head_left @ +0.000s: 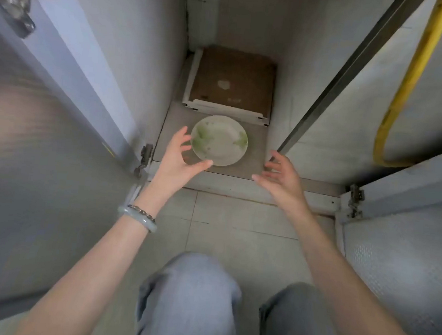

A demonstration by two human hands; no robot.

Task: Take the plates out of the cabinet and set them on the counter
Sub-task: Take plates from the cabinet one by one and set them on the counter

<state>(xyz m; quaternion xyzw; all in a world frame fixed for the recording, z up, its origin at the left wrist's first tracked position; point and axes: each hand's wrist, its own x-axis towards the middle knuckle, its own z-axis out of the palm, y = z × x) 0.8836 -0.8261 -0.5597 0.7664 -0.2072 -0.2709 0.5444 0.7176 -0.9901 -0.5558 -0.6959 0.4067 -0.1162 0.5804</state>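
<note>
A white plate (pixel 220 140) with faint green leaf prints lies flat on the grey floor (pixel 254 157) of an open low cabinet, near its front edge. My left hand (pixel 179 158) is open at the plate's left rim, thumb just under the near edge and fingers by the far-left edge; whether it touches is unclear. My right hand (pixel 281 177) hovers open to the right of the plate, a short gap away, holding nothing. A bangle and bead bracelet sit on my left wrist.
A flat brown board in a white frame (pixel 232 80) lies behind the plate. Both cabinet doors (pixel 35 149) (pixel 400 252) stand open at either side. A yellow hose (pixel 408 85) curves down in the right compartment. My knees are over the tiled floor (pixel 236 222).
</note>
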